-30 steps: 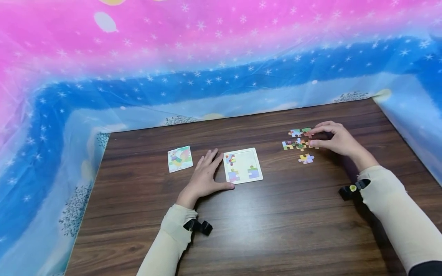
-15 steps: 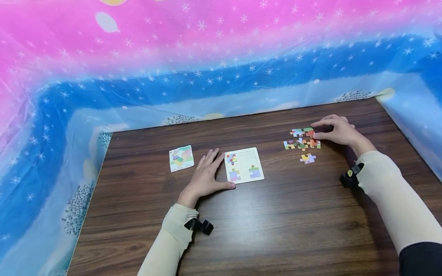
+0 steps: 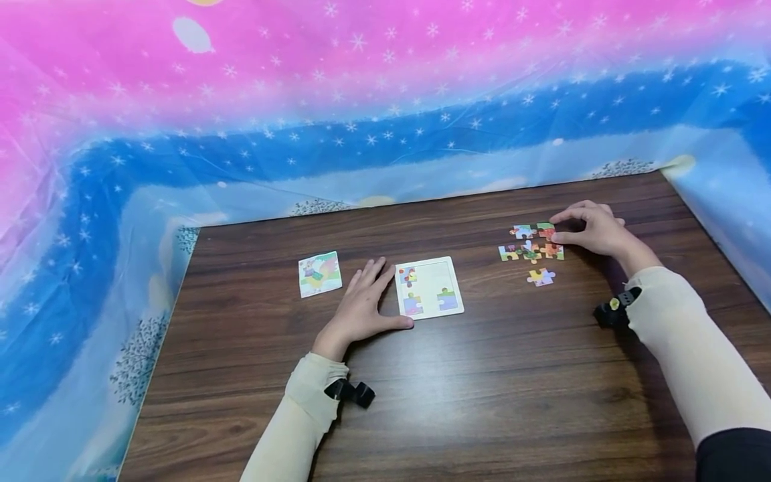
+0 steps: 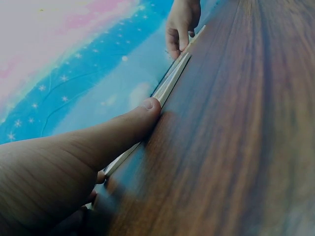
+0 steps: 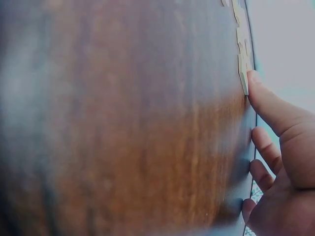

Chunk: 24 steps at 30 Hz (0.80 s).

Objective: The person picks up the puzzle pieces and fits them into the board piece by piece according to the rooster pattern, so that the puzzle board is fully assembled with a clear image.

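Observation:
My left hand [image 3: 357, 310] lies spread at the left side of a white square puzzle tray [image 3: 432, 274], thumb against its near corner and index finger along its left edge. Three jigsaw pieces sit inside the tray, one upper left, one lower left and one lower right. At the back right, my right hand [image 3: 593, 229] pinches the right edge of a red-and-green jigsaw piece [image 3: 545, 231] between thumb and index finger; that piece lies on the table. Around it are several loose pieces, among them a green-and-orange piece [image 3: 531, 253] and a yellow-and-lilac piece [image 3: 541, 276] nearer me.
A small picture card [image 3: 320, 274] showing a cartoon figure lies left of my left hand. The dark wooden table [image 3: 458, 402] meets a pink and blue snowflake cloth [image 3: 385, 134] along its back and sides.
My right thumb has moved up off the lower right loose piece, which now shows fully. Thumb and index finger have settled on the red-and-green piece. My left hand stays at the tray.

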Tool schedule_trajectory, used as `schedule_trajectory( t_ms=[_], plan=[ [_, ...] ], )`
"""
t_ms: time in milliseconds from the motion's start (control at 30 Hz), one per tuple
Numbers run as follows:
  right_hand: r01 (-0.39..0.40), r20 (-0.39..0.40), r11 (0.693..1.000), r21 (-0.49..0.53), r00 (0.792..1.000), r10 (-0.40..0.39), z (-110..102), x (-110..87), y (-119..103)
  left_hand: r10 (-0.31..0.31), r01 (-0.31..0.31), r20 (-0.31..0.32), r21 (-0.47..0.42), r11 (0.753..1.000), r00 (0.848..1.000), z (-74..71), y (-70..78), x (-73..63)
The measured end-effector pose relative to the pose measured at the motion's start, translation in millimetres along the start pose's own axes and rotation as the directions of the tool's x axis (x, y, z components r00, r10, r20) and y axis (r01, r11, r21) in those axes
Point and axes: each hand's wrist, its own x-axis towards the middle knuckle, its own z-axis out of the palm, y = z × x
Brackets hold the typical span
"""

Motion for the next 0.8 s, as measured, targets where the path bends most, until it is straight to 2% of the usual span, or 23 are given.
schedule_trajectory(
  t_ms=[233,467,800],
  plan=[
    [0.005,-0.013,1.0,-0.009,1.0,-0.005,1,-3.9,2,0.004,-0.004,-0.001,-0.002,1.0,1.0,1.9,0.7,1.8],
    [0.095,-0.035,0.99,-0.103,0.995,-0.099,8,-9.5,-5,0.001,-0.001,-0.006,-0.007,1.0,1.0,1.9,1.5,1.8],
    [0.127,-0.044,0.967,-0.221,0.989,-0.14,15,-10.3,-12,-0.006,0.006,-0.006,0.0,1.0,1.0,2.8,0.2,0.7]
  ],
)
